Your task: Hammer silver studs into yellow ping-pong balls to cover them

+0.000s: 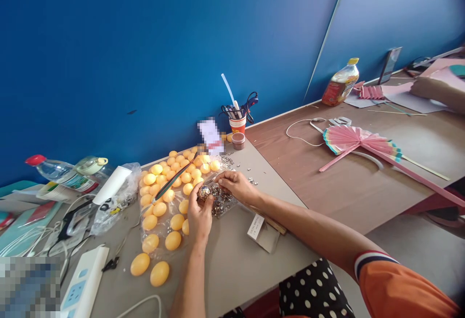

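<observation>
My left hand is closed around a small ball covered in shiny silver studs, held just above the table. My right hand pinches its fingertips together at a heap of loose silver studs lying on clear plastic, right beside the ball; what the fingertips hold is too small to name. Many orange table-tennis balls lie spread on a plastic bag left of both hands.
A paper cup with scissors and pens stands by the blue wall. A water bottle, white tube, cables and a power strip crowd the left. A pink paper fan, a drink bottle and another person's hand are on the right.
</observation>
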{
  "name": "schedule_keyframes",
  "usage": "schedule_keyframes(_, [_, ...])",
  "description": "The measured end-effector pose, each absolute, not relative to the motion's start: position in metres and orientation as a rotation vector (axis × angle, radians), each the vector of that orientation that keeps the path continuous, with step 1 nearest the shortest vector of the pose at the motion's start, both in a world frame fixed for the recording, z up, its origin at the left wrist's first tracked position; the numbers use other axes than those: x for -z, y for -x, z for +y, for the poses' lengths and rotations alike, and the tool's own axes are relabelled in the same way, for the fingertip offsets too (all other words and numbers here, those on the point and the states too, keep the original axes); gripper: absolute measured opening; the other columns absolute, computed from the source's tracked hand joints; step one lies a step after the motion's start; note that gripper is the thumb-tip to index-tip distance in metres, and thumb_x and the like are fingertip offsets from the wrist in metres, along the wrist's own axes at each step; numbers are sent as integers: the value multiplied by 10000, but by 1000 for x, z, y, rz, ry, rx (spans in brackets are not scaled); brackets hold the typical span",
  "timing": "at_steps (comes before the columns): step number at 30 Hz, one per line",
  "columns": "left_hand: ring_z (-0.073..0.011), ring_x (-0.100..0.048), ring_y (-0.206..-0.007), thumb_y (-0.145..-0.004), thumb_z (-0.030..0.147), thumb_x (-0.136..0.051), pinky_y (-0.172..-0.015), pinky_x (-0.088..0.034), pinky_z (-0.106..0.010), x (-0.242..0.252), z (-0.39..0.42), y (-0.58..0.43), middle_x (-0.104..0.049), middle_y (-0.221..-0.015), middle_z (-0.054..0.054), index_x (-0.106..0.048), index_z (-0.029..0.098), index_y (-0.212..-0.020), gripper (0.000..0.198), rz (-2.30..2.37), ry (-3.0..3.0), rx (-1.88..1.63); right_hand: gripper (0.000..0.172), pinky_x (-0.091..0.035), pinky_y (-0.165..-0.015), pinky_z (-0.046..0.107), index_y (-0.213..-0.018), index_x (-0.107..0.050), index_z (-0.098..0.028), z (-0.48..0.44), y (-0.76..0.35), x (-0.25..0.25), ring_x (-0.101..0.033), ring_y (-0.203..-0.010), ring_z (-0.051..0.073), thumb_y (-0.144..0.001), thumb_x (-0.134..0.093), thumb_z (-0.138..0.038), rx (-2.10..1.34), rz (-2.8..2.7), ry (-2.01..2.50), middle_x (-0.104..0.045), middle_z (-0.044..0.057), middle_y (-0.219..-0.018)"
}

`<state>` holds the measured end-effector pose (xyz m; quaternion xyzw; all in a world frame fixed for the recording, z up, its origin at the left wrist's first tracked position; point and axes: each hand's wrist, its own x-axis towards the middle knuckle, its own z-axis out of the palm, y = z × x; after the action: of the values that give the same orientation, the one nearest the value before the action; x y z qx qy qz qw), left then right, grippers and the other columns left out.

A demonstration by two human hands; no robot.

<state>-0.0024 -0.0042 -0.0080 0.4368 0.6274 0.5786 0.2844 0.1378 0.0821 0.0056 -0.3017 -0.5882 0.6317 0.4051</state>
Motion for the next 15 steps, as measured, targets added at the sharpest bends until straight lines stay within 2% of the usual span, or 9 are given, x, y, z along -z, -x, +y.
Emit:
schedule_keyframes(8, [-279,-645,-1116,-829,372,-681,-952,-526,-430,9,-5,2,-684,-1147,-108,-566,213,-1320,529,1686,-1194,-1551,175,-434,-583,233,-863,-676,-165,84,-134,1,-550,-585,99,-705,-673,-241,-1776,-1410,669,-689,-11,-749])
schedule_keyframes(15, [-279,-648,-1096,-818,379,-692,-956,-523,-446,16,-3,2,-655,-1192,-131,-539,204,-1316,550,1707,-1212,-1572,102,-368,-557,224,-779,-636,-160,84,-137,1,-469,-561,94,-764,-658,-258,-1696,-1517,694,-581,-41,-622])
